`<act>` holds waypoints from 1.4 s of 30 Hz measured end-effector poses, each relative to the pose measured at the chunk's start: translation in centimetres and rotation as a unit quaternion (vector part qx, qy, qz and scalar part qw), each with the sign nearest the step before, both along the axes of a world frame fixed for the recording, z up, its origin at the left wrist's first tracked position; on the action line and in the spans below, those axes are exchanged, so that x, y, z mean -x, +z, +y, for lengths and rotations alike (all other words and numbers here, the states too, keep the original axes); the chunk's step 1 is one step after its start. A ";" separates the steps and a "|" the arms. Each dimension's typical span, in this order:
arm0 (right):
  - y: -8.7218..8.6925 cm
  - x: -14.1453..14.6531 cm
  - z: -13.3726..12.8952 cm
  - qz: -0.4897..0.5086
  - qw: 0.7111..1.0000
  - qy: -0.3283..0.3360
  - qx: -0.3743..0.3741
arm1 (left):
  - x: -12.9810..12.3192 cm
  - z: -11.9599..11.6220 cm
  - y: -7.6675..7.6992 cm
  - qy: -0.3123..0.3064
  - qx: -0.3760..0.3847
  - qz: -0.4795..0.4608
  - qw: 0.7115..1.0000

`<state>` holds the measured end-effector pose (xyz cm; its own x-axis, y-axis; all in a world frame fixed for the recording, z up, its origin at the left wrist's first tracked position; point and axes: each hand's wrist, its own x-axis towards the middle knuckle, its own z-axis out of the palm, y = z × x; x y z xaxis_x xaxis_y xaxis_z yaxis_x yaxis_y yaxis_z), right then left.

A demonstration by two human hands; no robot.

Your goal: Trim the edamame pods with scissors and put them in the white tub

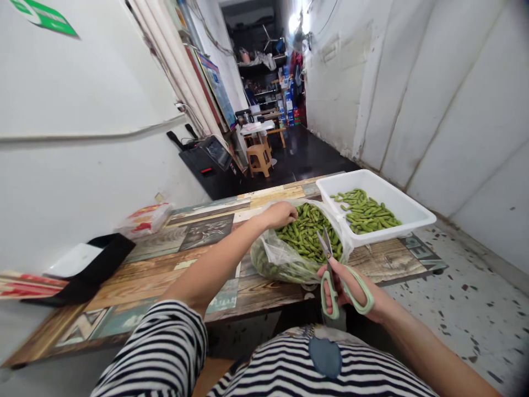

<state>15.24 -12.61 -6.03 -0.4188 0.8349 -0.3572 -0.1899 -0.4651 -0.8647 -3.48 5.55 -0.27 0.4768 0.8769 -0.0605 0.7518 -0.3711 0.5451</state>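
My left hand (281,215) is over the left far part of a clear plastic bag (275,251), its fingers curled closed among green edamame pods (308,231). What those fingers hold, if anything, is hidden. In my right hand (341,281) is a pair of scissors (329,255) with pale green handles, the blades slightly apart and pointing up over the near right side of the bag. The bag lies open on the table and is full of pods. Against its right side stands a white plastic tray (407,212) with more pods (367,212) in it.
The patterned wood table (194,264) has its right end near the tray. At its left are a black holder (105,264) and a plastic packet (144,218). Beyond the table stand a black machine (212,165) and an orange stool (259,160); a white wall runs along the right.
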 end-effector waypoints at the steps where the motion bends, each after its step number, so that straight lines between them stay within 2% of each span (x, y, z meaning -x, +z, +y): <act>1: 0.1 0.0 0.0 -0.008 1.000 -0.010 -0.003 | -0.2 -0.6 0.1 -0.019 -0.008 0.000 1.000; 4: 0.5 0.2 0.3 -0.035 0.999 -0.019 -0.014 | -1.2 -2.9 -0.1 -0.061 -0.013 -0.001 0.998; 6: 0.8 0.5 0.5 -0.060 0.998 -0.026 -0.027 | -1.9 -4.5 -0.4 -0.052 -0.003 -0.027 0.998; 10: 1.3 0.8 0.5 -0.110 0.992 -0.046 -0.045 | -2.9 -6.7 -0.8 -0.024 -0.033 -0.058 0.997; 15: 1.0 0.7 0.4 -0.118 0.991 -0.049 -0.045 | -2.9 -7.3 -0.8 -0.002 -0.047 -0.054 0.997; 19: 0.9 0.6 0.5 -0.100 0.993 -0.048 -0.030 | -2.6 -6.8 -0.6 0.029 0.008 -0.104 0.994; 22: 1.0 0.4 0.5 -0.031 0.999 -0.018 -0.002 | -2.7 -6.6 -0.2 0.083 0.108 -0.224 0.965; 25: 1.2 0.4 0.3 0.037 0.999 0.016 0.024 | -3.2 -6.8 0.2 0.141 0.237 -0.338 0.900; 27: 1.2 0.5 0.2 0.048 0.998 0.022 0.022 | -3.5 -7.0 0.2 0.156 0.281 -0.389 0.863; 29: 1.3 0.5 0.2 0.034 0.999 0.009 0.011 | -3.7 -7.3 0.1 0.165 0.292 -0.417 0.845; 37: 1.3 0.9 0.3 -0.032 0.998 -0.029 -0.038 | -3.9 -8.7 -0.5 0.175 0.291 -0.420 0.841; 42: 1.7 1.1 0.4 -0.036 0.997 -0.064 0.005 | -3.8 -8.7 -0.8 0.195 0.286 -0.419 0.840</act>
<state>14.12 -12.21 -4.35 -0.2815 0.8766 -0.3903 -0.1865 -0.4490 -0.8738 0.29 -3.18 -1.04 0.2445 0.9182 -0.3116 0.0195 0.3166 0.9483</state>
